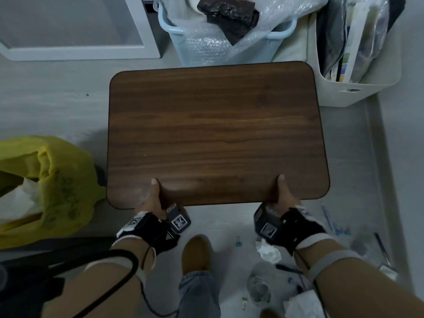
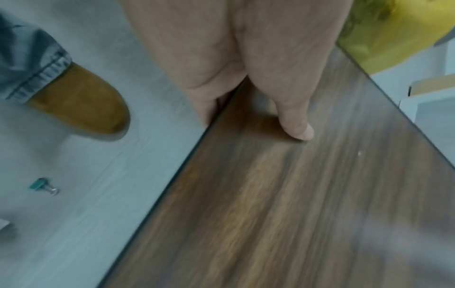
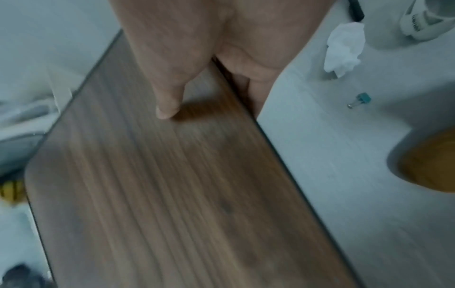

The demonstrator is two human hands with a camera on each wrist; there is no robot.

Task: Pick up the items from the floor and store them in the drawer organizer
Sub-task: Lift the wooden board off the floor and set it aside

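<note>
Both of my hands grip the near edge of the wooden tabletop [image 1: 213, 134]: my left hand [image 1: 152, 198] has its thumb flat on top and fingers curled under the edge, and my right hand [image 1: 283, 196] clamps the board the same way. Below my right wrist, on the floor [image 1: 57, 99], I see a crumpled tissue [image 1: 268, 250], and between my two wrists lies a small teal binder clip [image 1: 238, 240]. Further toward me from the right hand sit a second clip [image 1: 244, 301] and loose papers [image 1: 305, 304]. I cannot see the drawer organizer. Left of my left hand slumps a yellow plastic bag [image 1: 46, 184]. Beyond the board's far edge stand a blue bin [image 1: 174, 40] and a white basket [image 1: 358, 92].
</note>
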